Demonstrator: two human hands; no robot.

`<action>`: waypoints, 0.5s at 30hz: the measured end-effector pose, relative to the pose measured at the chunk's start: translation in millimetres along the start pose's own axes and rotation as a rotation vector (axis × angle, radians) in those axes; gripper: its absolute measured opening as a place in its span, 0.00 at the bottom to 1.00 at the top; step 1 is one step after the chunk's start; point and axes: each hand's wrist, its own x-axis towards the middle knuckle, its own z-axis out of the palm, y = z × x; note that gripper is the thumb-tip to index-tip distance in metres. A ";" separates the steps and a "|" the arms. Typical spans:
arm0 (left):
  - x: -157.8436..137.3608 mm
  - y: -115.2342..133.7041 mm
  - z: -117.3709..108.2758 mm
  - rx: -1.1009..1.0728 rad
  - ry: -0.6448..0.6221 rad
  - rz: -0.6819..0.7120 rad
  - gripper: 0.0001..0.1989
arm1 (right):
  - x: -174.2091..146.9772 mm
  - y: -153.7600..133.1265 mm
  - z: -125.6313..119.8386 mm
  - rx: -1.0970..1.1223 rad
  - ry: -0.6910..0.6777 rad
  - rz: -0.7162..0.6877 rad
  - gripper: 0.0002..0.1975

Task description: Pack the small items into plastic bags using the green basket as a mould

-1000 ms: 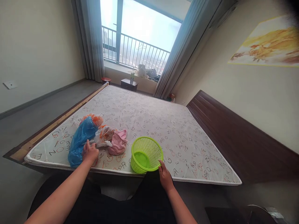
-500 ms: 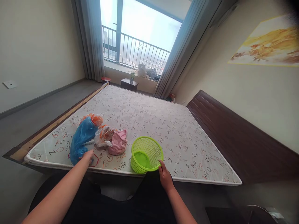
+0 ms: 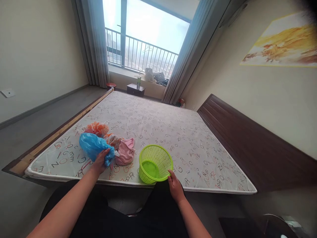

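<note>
White, letter-printed mattress [image 3: 158, 122] in a room with beige walls [image 3: 42, 49], a bright window [image 3: 156, 29] beyond it.
Left to right: toward the mattress's near-left corner, a crumpled blue plastic bag [image 3: 94, 145], gripped by the left hand [image 3: 99, 162]; on its near part, a fuzzy pink cloth [image 3: 126, 152]; at its near edge, a round lime-green plastic basket [image 3: 145, 175], rim held by the right hand [image 3: 175, 187]; along its right side, a dark wooden headboard [image 3: 237, 138].

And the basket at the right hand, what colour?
Bright lime green, rim and latticed walls alike; the basket shows best in the head view.
</note>
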 end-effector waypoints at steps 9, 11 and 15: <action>-60.9 26.0 39.6 -0.031 -0.805 -0.268 0.37 | 0.8 4.1 0.7 -0.052 0.031 -0.049 0.24; -68.8 31.9 49.7 0.025 -0.991 -0.269 0.40 | 0.7 5.7 1.3 -0.106 0.095 -0.075 0.24; -71.1 29.7 72.8 0.045 -1.244 -0.311 0.41 | 1.2 -7.8 1.5 -0.212 0.258 -0.186 0.28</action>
